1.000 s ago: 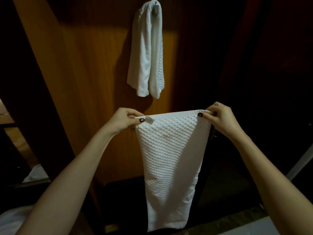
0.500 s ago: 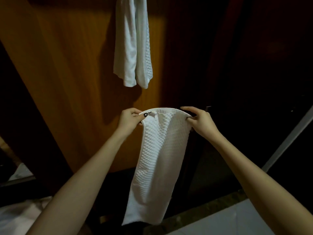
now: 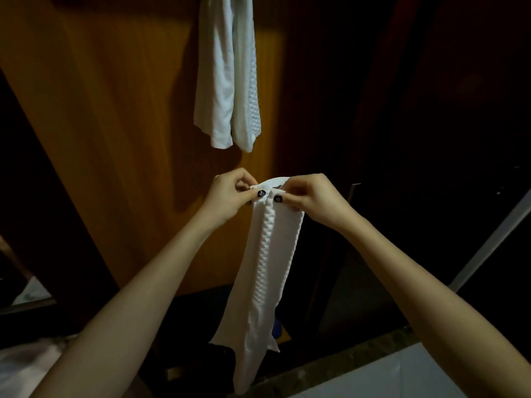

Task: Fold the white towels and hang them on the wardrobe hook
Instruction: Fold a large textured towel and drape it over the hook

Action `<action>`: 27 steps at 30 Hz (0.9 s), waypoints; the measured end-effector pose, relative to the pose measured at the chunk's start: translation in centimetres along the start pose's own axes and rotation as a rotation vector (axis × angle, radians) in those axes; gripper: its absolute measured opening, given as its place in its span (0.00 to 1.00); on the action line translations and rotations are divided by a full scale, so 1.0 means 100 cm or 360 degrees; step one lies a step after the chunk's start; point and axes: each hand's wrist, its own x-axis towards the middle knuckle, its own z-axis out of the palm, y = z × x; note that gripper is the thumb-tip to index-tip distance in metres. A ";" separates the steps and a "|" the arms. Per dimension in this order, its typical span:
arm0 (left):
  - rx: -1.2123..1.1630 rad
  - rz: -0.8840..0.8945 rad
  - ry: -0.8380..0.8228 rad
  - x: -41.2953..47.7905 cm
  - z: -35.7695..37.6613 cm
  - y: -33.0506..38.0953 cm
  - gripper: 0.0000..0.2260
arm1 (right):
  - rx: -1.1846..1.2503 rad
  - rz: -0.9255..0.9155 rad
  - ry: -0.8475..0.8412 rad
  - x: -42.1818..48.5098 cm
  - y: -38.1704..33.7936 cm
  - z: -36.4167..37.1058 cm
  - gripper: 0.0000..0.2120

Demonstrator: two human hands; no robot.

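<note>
both hands are close together in front of the orange-brown wooden wardrobe panel (image 3: 115, 124), near its right edge. the left hand (image 3: 230, 193) pinches one top corner of a white waffle-textured towel (image 3: 273, 262) between thumb and curled fingers. the right hand (image 3: 313, 198) pinches the other top corner the same way, and the two dark-painted thumbnails sit just beside each other. the towel hangs from that grip, doubled lengthwise into a narrow strip with a ridged fold down its middle, its lower end hanging free. above the hands a second folded white towel (image 3: 227, 81) hangs against the panel near the same edge; its top is cut off, so what carries it cannot be seen. a pale white surface (image 3: 402, 374) lies at the lower right
</note>
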 end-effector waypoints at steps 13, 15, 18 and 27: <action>-0.0477 -0.0088 -0.0263 -0.001 -0.016 0.014 0.09 | -0.0367 -0.0333 -0.0020 0.020 -0.023 -0.005 0.08; -0.0469 -0.0111 -0.0219 -0.001 -0.016 0.014 0.06 | -0.0362 -0.0306 -0.0006 0.020 -0.025 -0.004 0.08; -0.0488 -0.0128 -0.0112 -0.002 -0.014 0.017 0.06 | -0.0317 -0.0280 -0.0003 0.021 -0.031 -0.003 0.08; -0.0246 0.0012 -0.0173 -0.008 -0.018 0.023 0.17 | -0.0399 -0.0226 0.0098 0.026 -0.035 -0.001 0.09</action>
